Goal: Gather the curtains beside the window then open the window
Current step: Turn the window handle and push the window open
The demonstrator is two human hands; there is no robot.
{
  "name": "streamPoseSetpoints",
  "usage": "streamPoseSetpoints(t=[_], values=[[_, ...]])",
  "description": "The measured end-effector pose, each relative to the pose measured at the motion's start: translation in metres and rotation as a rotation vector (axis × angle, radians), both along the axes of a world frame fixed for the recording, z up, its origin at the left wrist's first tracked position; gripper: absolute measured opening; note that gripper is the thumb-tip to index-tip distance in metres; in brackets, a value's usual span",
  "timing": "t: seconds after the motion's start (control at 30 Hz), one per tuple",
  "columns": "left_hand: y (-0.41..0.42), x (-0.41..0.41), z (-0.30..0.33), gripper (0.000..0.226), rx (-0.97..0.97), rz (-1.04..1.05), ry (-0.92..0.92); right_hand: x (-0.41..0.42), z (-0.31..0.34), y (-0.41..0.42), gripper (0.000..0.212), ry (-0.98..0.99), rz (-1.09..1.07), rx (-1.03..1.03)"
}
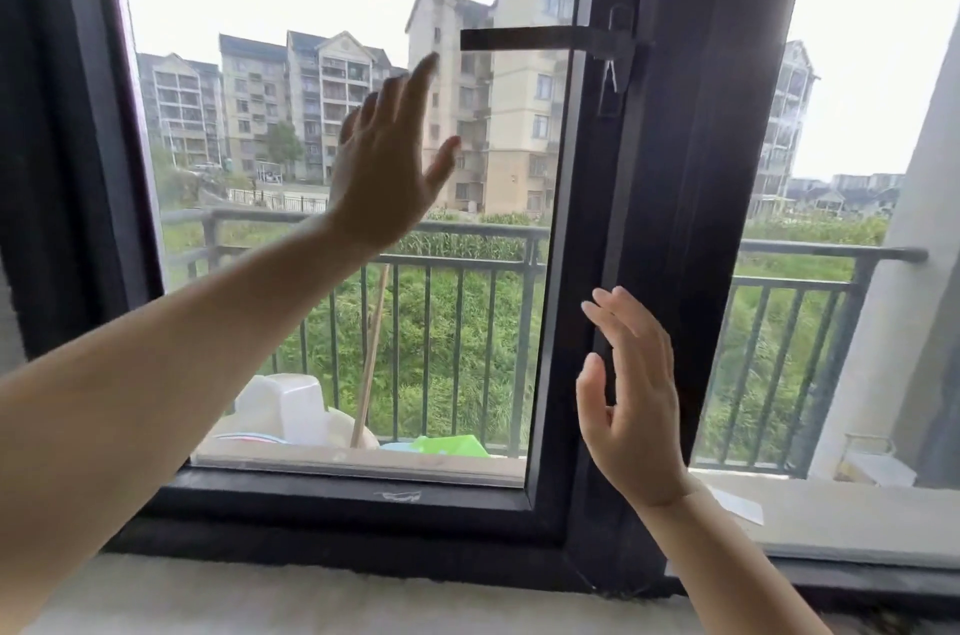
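Observation:
A dark-framed window sash (563,229) fills the view, its glass pane on the left. The black handle (524,39) sticks out level to the left from its mount on the sash's right stile. To the right of the stile the opening looks out with no glass, so the sash seems swung ajar. My left hand (387,166) is raised in front of the pane, fingers spread, just below and left of the handle's tip, not touching it. My right hand (631,400) is open beside the lower stile, fingertips near its edge. No curtain shows.
A pale windowsill (311,603) runs along the bottom. Outside are a balcony railing (467,265), white and green plastic items (291,405), a wooden stick (371,359), a grey pillar (904,301) at right, and apartment blocks beyond.

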State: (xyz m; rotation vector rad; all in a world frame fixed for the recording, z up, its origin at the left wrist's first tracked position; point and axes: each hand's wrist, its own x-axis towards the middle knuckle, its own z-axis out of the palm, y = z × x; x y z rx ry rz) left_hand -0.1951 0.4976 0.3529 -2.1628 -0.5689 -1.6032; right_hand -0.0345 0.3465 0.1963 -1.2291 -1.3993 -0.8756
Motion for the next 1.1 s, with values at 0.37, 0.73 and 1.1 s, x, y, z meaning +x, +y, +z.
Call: streamPoseSetpoints(t=[0.37, 0.73, 1.1], values=[[0.063, -0.022, -0.057, 0.054, 0.356, 0.185, 0.555, -0.050, -0.018, 0.106, 0.060, 0.100, -0.342, -0.305], [0.088, -0.011, -0.061, 0.057, 0.488, 0.229, 0.481, -0.033, -0.030, 0.160, 0.065, 0.090, -0.461, -0.101], [0.153, 0.025, -0.062, 0.060, 0.447, 0.361, 0.500, 0.019, -0.031, 0.259, 0.065, 0.061, -0.255, -0.084]])
